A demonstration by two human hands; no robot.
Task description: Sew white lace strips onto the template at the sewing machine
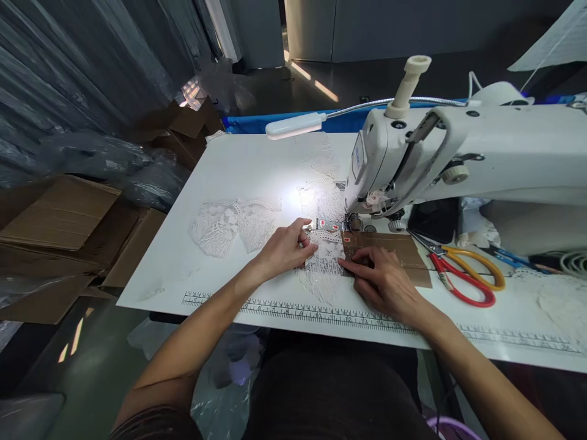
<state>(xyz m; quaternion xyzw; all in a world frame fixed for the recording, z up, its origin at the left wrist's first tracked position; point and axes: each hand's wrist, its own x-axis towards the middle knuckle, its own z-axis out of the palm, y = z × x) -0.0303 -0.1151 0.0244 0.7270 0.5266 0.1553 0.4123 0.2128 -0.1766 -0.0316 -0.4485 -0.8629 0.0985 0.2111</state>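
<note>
Table [257, 165]: white top, ruler markings printed along the near edge.
Sewing machine [458, 153]: white, at the right rear; gooseneck lamp [296, 125] lit above the needle area.
Cardboard [59, 214]: flattened boxes on the floor to the left.
Spare lace [229, 223]: loose pieces lying left of the work, well apart from the hands.
Lace [323, 260]: white piece flat on the table just before the presser foot, between both hands. Likely very light, soft and open-meshed, apt to stretch or snag; best held flat under the fingertips near its edges.
Brown card [394, 247]: flat sheet right of the needle, its left edge touching the lace.
Scissors [463, 272]: red and yellow handles, right of the card.
Left hand [287, 247]: fingers curled, tips pressing the lace's left edge.
Right hand [383, 281]: fingers together, pressed flat on card and lace.
</note>
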